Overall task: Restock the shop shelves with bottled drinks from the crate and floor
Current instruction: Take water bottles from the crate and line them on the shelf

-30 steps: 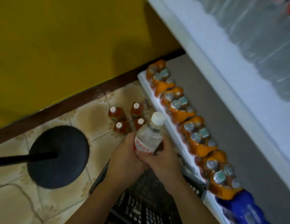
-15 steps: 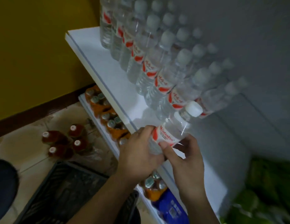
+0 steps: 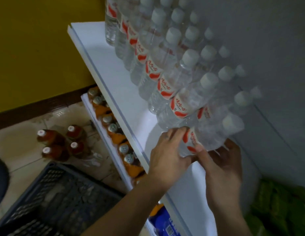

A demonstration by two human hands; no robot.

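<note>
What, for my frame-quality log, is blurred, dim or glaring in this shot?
Head view: dim overall, with the crate in deep shadow; head view: motion blur smears the rear water bottles, the held bottle and the green packets; head view: the white shelf is the brightest patch, without harsh glare.

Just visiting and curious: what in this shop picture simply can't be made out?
Head view:
The water bottle: base covered by the left hand and right hand, so whether it touches the white shelf is unclear.
The orange drinks: mostly hidden under that shelf.
The blue pack: cut by the bottom edge.
The green items: dark, blurred.
Bottle label print: motion-blurred.
</note>
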